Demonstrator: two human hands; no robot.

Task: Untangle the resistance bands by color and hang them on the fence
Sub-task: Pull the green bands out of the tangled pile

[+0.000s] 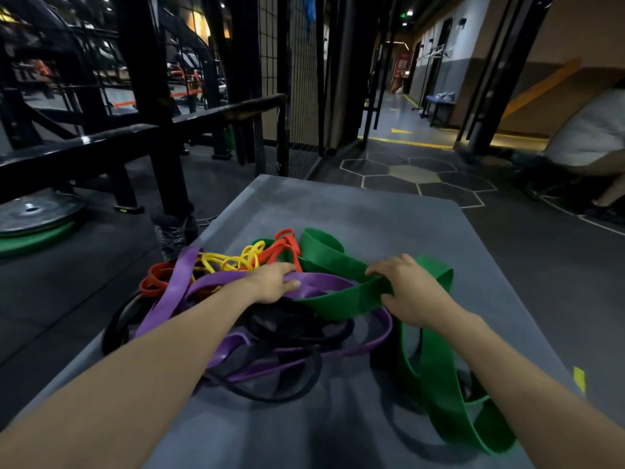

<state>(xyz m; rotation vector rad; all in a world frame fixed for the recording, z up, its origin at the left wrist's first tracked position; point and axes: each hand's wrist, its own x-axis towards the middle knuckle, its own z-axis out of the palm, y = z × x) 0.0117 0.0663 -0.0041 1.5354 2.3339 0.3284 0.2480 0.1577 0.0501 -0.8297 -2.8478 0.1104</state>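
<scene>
Leftmost, a weight plate (33,211) lies on the floor beside the black metal fence (148,96). Next, on the grey surface (355,204), the tangled pile: red band (154,279), purple band (176,292), yellow band (230,260) — the left hand (275,282) presses on the purple, fingers loosely spread. The right hand (411,292) grips the wide green band (436,380) — its loops trail toward the surface's near right edge.

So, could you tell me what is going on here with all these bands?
A person is sorting a tangled pile of resistance bands on a grey mat. The right hand grips the wide green band, while the left hand rests on a purple band. Yellow, red and black bands remain knotted together. None is on the fence yet.
</scene>
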